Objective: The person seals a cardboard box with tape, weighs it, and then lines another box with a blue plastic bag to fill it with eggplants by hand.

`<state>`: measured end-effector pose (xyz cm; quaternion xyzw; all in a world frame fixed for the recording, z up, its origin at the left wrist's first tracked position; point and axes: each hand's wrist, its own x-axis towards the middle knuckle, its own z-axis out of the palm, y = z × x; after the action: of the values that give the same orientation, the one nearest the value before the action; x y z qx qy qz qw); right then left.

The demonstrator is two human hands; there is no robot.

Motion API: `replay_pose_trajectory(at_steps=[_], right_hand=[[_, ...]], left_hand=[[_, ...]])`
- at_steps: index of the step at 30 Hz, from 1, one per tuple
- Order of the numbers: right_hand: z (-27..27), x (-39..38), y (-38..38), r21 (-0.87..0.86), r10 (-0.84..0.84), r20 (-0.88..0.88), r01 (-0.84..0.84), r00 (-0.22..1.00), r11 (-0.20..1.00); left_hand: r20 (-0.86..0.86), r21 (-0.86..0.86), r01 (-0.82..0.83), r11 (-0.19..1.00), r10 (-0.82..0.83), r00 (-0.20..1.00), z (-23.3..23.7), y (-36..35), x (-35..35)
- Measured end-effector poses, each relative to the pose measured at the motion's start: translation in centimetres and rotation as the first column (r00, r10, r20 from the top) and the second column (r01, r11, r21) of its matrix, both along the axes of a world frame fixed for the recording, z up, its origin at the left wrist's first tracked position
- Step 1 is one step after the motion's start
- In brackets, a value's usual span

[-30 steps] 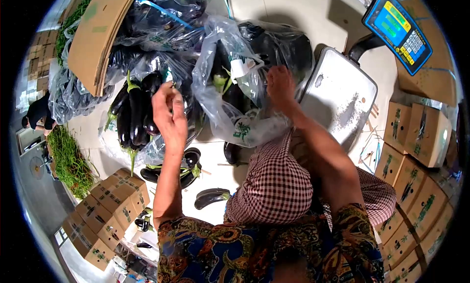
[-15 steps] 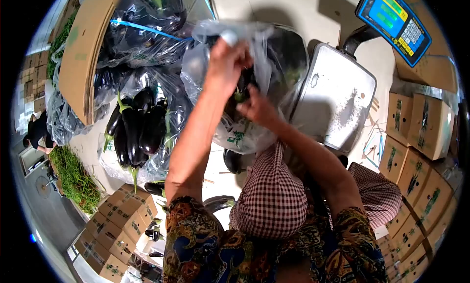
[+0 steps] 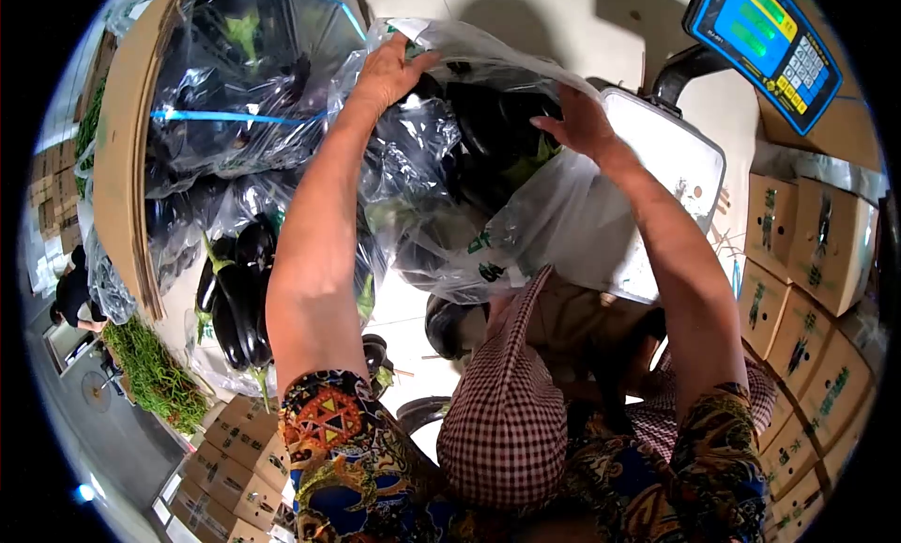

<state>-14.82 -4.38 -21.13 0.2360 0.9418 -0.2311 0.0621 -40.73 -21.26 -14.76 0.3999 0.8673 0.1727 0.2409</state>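
Note:
A clear plastic bag [image 3: 554, 200] with green print holds several dark eggplants [image 3: 502, 130], which show through its wide mouth. At the bag's upper left rim is my left hand [image 3: 388, 72], with plastic between its thumb and fingers. Across the opening, my right hand [image 3: 584, 122] is at the right rim; its thumb points inward over the eggplants and the plastic partly covers its fingertips. To the left, more eggplants [image 3: 239, 308] lie on another plastic bag.
A scale platform [image 3: 671, 177] stands right of the bag, its blue display [image 3: 765, 45] above. Cardboard boxes [image 3: 815, 332] are stacked at the right and lower left. Flat cardboard [image 3: 131, 158] stands at left, near green peppers [image 3: 155, 374]. Another person [image 3: 75, 294] is far left.
My hands have moved apart to opposite sides of the bag, and its mouth is spread wider. The view has shifted slightly.

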Motion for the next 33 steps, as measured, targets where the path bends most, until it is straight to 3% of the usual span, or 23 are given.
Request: replay_pose_trajectory(at_steps=[3,5,6,7,8,10,11,13,16,17,19,22,23,24,25,26,27,29,31,32,33], right_hand=[[-1.6,-0.7,-0.1,0.038,-0.026,-0.042,0.028,0.999,0.999],[-1.4,-1.5,0.4,-0.058,-0.047,0.003,0.047,0.999,0.997],[-1.5,-1.8,0.9,-0.101,-0.061,0.024,0.064,0.998,0.993],[-3.3,-1.8,1.0,0.0,-0.038,-0.098,0.039,0.994,0.999],[-4.2,-2.1,1.5,0.081,0.014,-0.091,-0.006,0.996,0.997],[-5.2,-2.7,2.1,0.238,0.115,-0.062,-0.097,0.991,0.966],[-5.4,-3.0,2.3,0.226,0.091,0.038,-0.097,0.995,0.969],[-5.5,-4.1,3.0,0.202,0.051,0.229,-0.099,0.972,0.974],[-5.9,-4.7,3.8,0.046,-0.157,0.074,0.153,0.985,0.987],[-6.1,-5.1,3.3,-0.028,-0.342,0.123,0.348,0.931,0.937],[-7.2,-5.2,3.5,0.005,-0.286,0.153,0.289,0.946,0.957],[-9.9,-4.4,4.7,0.119,-0.115,0.167,0.096,0.979,0.988],[-11.0,-3.9,5.1,0.166,-0.044,0.17,0.016,0.984,0.986],[-10.8,-3.8,4.7,0.016,-0.096,0.097,0.095,0.991,0.995],[-10.6,-3.7,4.2,-0.139,-0.16,0.032,0.163,0.987,0.977],[-10.4,-3.7,4.2,-0.653,-0.339,0.089,0.312,0.937,0.69],[-8.4,-4.2,3.7,-0.888,-0.523,0.285,0.426,0.803,0.17],[-10.7,-3.8,3.3,-0.741,-0.237,0.049,0.195,0.97,0.642],[-12.0,-4.0,2.4,-0.814,-0.3,0.121,0.268,0.946,0.515],[-12.8,-4.8,2.4,-0.862,-0.412,0.268,0.408,0.871,0.301],[-13.7,-4.9,2.4,-0.855,-0.491,0.322,0.472,0.81,0.217]], left_hand=[[-0.006,-0.126,0.049,0.991,-0.05,0.999,-2.0,1.0,-0.5],[-0.065,-0.183,0.102,0.978,-0.116,0.991,-4.2,1.7,-0.7],[-0.012,-0.339,0.147,0.929,-0.16,0.987,-3.5,2.6,-0.1],[0.032,-0.33,0.169,0.929,-0.168,0.985,-4.4,2.8,-0.4],[0.077,-0.322,0.191,0.927,-0.175,0.982,-5.3,3.0,-0.6],[0.194,-0.495,0.33,0.804,-0.268,0.944,-3.0,4.7,0.0],[0.258,-0.566,0.396,0.723,-0.301,0.918,-2.2,5.2,0.2],[0.268,-0.546,0.478,0.688,-0.398,0.878,-3.3,5.5,-0.7],[0.257,-0.467,0.522,0.714,-0.455,0.852,-5.8,5.9,-1.7],[0.233,-0.46,0.511,0.726,-0.456,0.859,-6.7,5.9,-1.9],[0.156,-0.438,0.514,0.737,-0.501,0.851,-7.8,5.9,-2.4],[0.179,-0.307,0.727,0.615,-0.713,0.678,-9.3,6.2,-4.4],[0.333,-0.266,0.583,0.767,-0.494,0.803,-9.2,5.9,-4.1],[0.464,-0.237,0.383,0.893,-0.243,0.852,-8.1,5.7,-3.3],[0.489,-0.178,0.291,0.94,-0.172,0.855,-8.7,5.3,-3.2],[0.518,-0.12,0.194,0.974,-0.105,0.849,-9.0,5.0,-3.0],[0.621,-0.139,0.056,0.989,0.043,0.783,-8.6,4.6,-3.1],[0.731,-0.231,-0.198,0.953,0.304,0.611,-5.5,3.9,-2.1],[0.701,-0.279,-0.19,0.941,0.335,0.63,-6.6,2.8,-3.0],[0.641,-0.315,-0.124,0.941,0.307,0.704,-8.4,2.2,-4.1],[0.521,-0.379,0.033,0.925,0.184,0.834,-11.0,2.0,-6.1]])
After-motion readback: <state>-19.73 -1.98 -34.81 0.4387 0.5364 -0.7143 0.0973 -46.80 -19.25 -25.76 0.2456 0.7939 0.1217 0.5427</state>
